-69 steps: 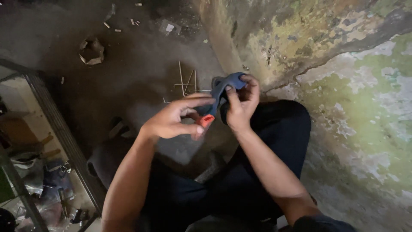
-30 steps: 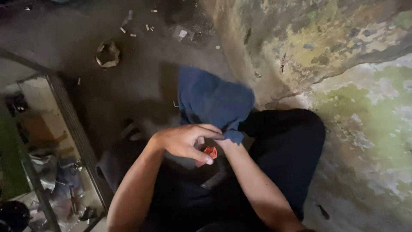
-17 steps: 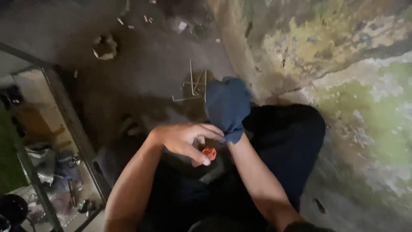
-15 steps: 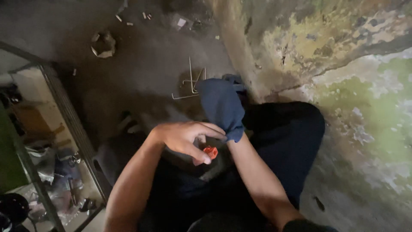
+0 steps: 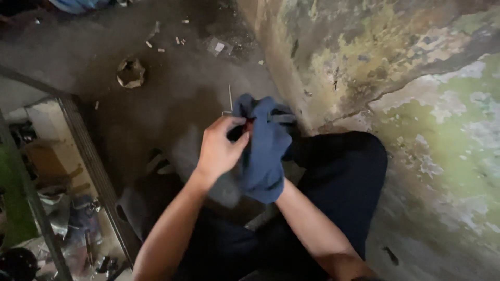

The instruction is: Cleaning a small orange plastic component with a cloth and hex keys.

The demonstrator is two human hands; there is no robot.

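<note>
A dark blue cloth [image 5: 263, 151] is bunched over my right hand, which is hidden inside it; only the right forearm [image 5: 307, 229] shows below. My left hand [image 5: 219, 148] is pressed against the cloth's left side. Its fingertips pinch a small red object [image 5: 249, 124] at the cloth's upper edge. Both hands are raised above my lap in dark trousers [image 5: 338, 177], close to the foot of the wall.
A peeling green and yellow wall [image 5: 416, 104] rises at the right. The dusty floor holds a crumpled ring-shaped scrap [image 5: 130, 73], small debris and thin metal rods [image 5: 229, 99]. At the left, a metal-framed case [image 5: 88, 156] holds tools and parts.
Both hands have risen from my lap toward the wall. The cloth, hanging spread out a second ago, is now bunched around my right hand, and the red object has moved up with my left hand.
</note>
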